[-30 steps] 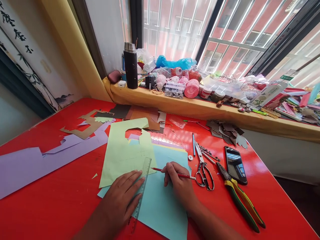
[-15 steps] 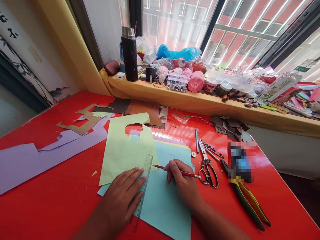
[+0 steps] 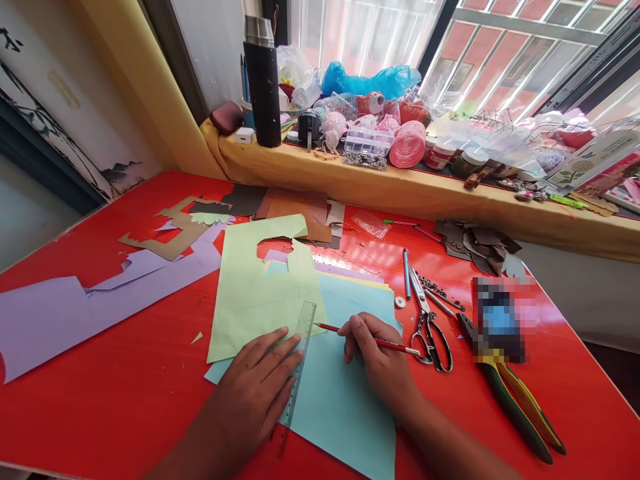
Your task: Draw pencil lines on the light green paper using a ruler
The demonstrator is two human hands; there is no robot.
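My left hand (image 3: 263, 380) lies flat, fingers stretched out, pressing along a clear plastic ruler (image 3: 299, 375). The ruler slants across a light green sheet (image 3: 240, 287) and a blue sheet (image 3: 345, 407) partly beneath it. A ragged hole opens near the green sheet's top, and faint pencil lines cross its lower half. In my right hand (image 3: 375, 353) is a red pencil (image 3: 393, 344), pinched between thumb and fingers. Its point is close to the ruler's right edge, near the green sheet's lower right; whether it touches the paper I cannot tell.
Scissors (image 3: 425, 320), a blue pen (image 3: 407, 273) and green-yellow handled pliers (image 3: 515, 400) lie at right. Purple paper (image 3: 45, 320) and a cut brown piece (image 3: 175, 247) are at left. Behind, a black flask (image 3: 263, 93) and craft supplies crowd the windowsill.
The whole view has shifted slightly, with the table things appearing further right and a little higher. Both hands, the ruler and the pencil keep nearly the same places on the paper.
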